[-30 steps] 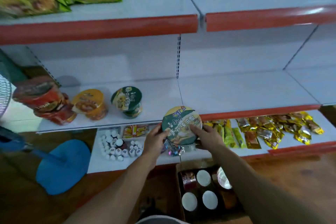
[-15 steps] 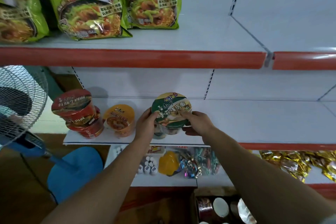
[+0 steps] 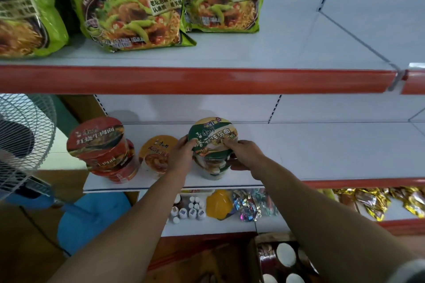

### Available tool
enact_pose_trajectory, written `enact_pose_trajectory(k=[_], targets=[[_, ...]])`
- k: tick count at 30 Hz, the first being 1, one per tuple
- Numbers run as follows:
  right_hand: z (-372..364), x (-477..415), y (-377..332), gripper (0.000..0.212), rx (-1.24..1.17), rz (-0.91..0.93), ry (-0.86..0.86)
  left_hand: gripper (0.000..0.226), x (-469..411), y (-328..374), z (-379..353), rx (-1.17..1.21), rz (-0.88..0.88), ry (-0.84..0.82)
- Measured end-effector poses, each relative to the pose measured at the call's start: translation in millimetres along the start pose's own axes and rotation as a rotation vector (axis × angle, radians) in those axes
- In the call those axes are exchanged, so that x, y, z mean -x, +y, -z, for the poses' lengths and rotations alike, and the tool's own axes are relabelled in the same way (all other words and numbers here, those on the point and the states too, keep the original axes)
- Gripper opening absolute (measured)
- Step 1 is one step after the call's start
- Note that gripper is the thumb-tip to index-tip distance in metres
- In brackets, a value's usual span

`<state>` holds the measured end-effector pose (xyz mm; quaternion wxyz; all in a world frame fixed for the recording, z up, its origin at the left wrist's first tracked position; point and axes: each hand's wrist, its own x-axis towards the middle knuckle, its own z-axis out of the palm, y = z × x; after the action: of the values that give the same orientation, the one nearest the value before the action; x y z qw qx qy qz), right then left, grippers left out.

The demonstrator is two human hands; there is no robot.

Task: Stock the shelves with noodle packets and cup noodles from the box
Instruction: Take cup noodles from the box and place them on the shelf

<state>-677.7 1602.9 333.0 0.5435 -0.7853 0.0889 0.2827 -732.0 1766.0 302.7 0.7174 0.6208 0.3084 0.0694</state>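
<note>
A green cup noodle (image 3: 212,138) sits tilted on top of another green cup (image 3: 212,169) on the middle shelf (image 3: 322,156). My left hand (image 3: 181,156) grips its left rim and my right hand (image 3: 245,155) holds its right side. To the left stand an orange cup (image 3: 156,153) and two stacked red cups (image 3: 101,145). Green noodle packets (image 3: 131,7) lie on the top shelf (image 3: 207,79). The cardboard box (image 3: 282,259), with several cups showing white bottoms, is on the floor at the bottom right.
A white fan (image 3: 20,140) with a blue base (image 3: 92,220) stands at the left. The bottom shelf holds small white bottles (image 3: 188,210), an orange jelly cup (image 3: 218,203), shiny candy (image 3: 250,207) and gold packets (image 3: 379,200). The middle shelf's right part is bare.
Both hands lifted the green cup up from near the box and onto the other green cup on the middle shelf. My view moved closer and upward.
</note>
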Motion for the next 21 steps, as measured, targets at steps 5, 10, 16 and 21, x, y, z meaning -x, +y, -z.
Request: enact_pose_trajectory(k=[5,10,16,21], targets=[[0.4,-0.3,3.6,0.03,-0.015,-0.025,0.035,0.014,1.2,3.0,0.0,-0.079,-0.049,-0.036],[11.8,10.6,6.0,0.032,-0.057,0.007,0.055,0.005,12.6,13.3,-7.7,-0.087,-0.104,0.081],[41.1,30.5,14.9,0.038,-0.059,0.045,0.092,0.03,32.1,23.5,-21.0,-0.378,-0.42,0.241],[82.2,49.6,26.7,0.025,-0.012,0.077,0.154,0.027,64.3,32.1,-47.8,-0.487,-0.63,0.203]])
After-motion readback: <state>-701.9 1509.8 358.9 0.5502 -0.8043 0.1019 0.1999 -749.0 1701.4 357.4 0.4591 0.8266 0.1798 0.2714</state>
